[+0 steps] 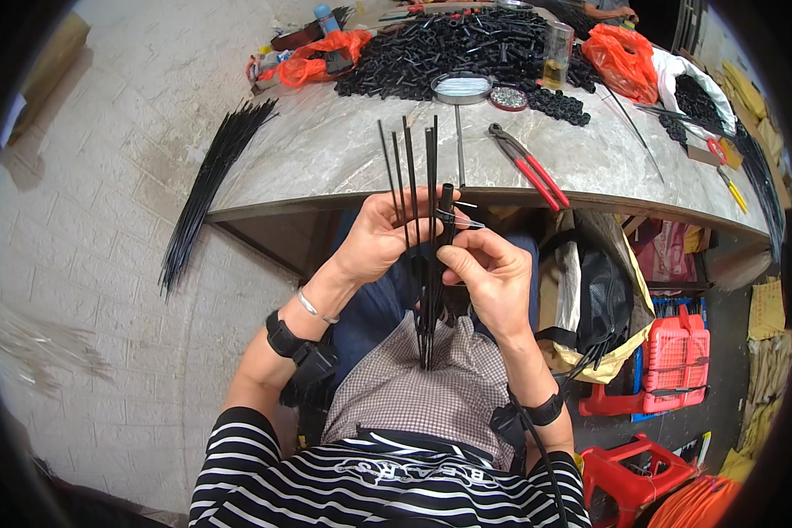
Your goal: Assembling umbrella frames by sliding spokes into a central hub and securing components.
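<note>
In front of my lap, my left hand is closed around several thin black rods that fan out upward and run down to the checked cloth. A short black tube stands upright among them at the fingertips. My right hand is closed beside the tube, thumb and forefinger pinched against its lower part. Thin pale strands stick out between the two hands. Exactly what the right fingertips grip is hidden. Pliers with red handles lie on the table beyond my hands.
The grey table bears a heap of black tubes, a round dish, a tin of small metal pieces and red bags. Long black rods overhang its left edge. Red stools stand at right.
</note>
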Demonstrator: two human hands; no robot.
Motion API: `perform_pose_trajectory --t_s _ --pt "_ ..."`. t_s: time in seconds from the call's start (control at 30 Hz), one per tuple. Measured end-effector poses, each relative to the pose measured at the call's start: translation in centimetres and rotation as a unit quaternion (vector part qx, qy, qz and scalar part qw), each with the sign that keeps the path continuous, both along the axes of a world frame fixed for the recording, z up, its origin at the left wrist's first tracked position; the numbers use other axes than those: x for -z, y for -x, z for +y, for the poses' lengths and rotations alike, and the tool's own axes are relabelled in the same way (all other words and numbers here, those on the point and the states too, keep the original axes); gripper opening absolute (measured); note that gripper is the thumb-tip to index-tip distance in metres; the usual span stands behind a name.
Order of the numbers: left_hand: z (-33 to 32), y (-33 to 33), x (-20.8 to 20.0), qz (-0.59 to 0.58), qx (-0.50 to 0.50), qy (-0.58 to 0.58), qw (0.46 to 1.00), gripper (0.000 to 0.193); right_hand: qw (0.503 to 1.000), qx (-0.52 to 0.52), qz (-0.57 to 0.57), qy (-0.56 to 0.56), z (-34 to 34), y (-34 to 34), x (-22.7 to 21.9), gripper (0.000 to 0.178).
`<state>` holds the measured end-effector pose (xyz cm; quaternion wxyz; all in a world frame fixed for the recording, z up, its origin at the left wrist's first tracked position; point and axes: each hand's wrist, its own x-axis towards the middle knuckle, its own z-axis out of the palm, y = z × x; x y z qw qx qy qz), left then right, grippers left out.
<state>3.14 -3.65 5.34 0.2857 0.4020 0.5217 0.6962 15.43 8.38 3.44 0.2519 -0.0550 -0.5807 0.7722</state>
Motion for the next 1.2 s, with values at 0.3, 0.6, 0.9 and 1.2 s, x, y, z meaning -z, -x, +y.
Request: perform_pose_trajectory --t_s 0.3,0.6,0.9,1.2 --pt "-0.3 0.0 -0.5 0.000 0.022 -0.021 1.000 0.030 0.997 -0.037 -0.047 0.048 0.7 0.7 0.5 0.010" --pt "-0.3 -0.1 0.1 0.007 -0.001 -0.030 1.000 0.031 0.994 -0.105 -0.001 0.021 1.4 0.5 0.7 0.012" --pt "-0.6 0.6 0.6 0.016 0.018 -0.011 1.000 0.036 0.998 -0.068 0.002 -0.001 0.8 0.7 0.8 0.012" --pt "-0.8 -0.1 -0.1 0.019 0.009 -0.011 1.000 0.036 1.000 -0.027 0.014 -0.008 0.1 0.1 0.3 0.008"
